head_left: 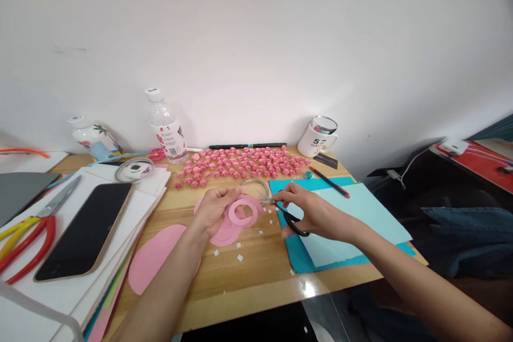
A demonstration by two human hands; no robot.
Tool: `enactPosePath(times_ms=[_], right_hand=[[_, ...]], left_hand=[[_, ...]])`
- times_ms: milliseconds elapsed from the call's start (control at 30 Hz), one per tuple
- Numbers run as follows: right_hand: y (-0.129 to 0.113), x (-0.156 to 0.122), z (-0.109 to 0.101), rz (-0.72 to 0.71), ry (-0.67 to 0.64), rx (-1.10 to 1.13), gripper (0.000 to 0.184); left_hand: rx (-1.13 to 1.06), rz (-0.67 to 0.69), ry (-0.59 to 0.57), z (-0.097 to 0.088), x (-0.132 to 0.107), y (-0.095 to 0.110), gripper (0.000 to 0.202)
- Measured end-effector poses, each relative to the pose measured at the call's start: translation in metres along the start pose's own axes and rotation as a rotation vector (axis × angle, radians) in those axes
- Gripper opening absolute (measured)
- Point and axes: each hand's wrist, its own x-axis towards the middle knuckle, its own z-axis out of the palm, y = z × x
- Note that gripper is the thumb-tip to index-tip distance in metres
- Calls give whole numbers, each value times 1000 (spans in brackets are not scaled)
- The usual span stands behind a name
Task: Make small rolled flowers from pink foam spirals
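My left hand [216,204] pinches a pink paper spiral [253,212] by its left side, holding it above the table. In my right hand [310,209] is a pair of black-handled scissors [294,222], fingers in the loops. Their blades point left and meet the right edge of the spiral; whether they are cutting through it is too small to tell. Pink paper pieces [224,235] lie under the spiral, and a larger pink paper circle [158,254] rests partly behind my left forearm. Behind the hands sits a roll of tape [256,184].
Several rolled pink paper roses [256,162] spread along the back. A plastic bottle [168,133] and a white mug [316,139] stand by the wall. At left, a phone [86,230] and red-yellow scissors [36,224] lie on paper sheets. Blue paper [294,256] and a pencil [331,181] are at right.
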Motion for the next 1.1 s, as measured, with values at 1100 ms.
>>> enactPosePath(times_ms=[1100], right_hand=[[-16, 13, -4, -8, 67, -57, 21]], left_hand=[[-2, 16, -10, 2, -1, 0, 30]])
